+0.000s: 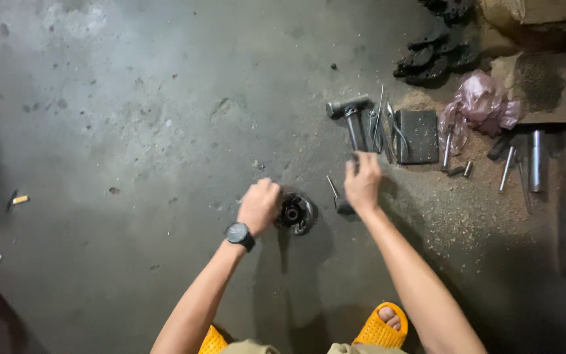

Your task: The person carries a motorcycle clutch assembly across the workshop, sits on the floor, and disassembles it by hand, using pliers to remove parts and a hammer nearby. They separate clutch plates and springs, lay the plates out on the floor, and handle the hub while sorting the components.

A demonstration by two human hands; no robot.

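With the left hand [259, 204] clenched on the round metal part [295, 213], the right hand [362, 183], fingers loosely curled, reached toward the hammer [351, 118] at one o'clock, where a loose grip could let the part skid.

Left hand [259, 205] fisted against round dark metal part [295, 213] on concrete floor [132, 131]. Right hand [362, 183] at hammer [352, 115] handle's end — grip unclear. Yellow sandals [380, 328] below.

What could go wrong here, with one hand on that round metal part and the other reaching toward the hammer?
The left hand steadies the round metal part on the bare floor; if it gets struck, fingers close beside it may be hit. The right hand reaches over loose pliers and a hammer, so it might knock them. Grit around the tools could get into the part.
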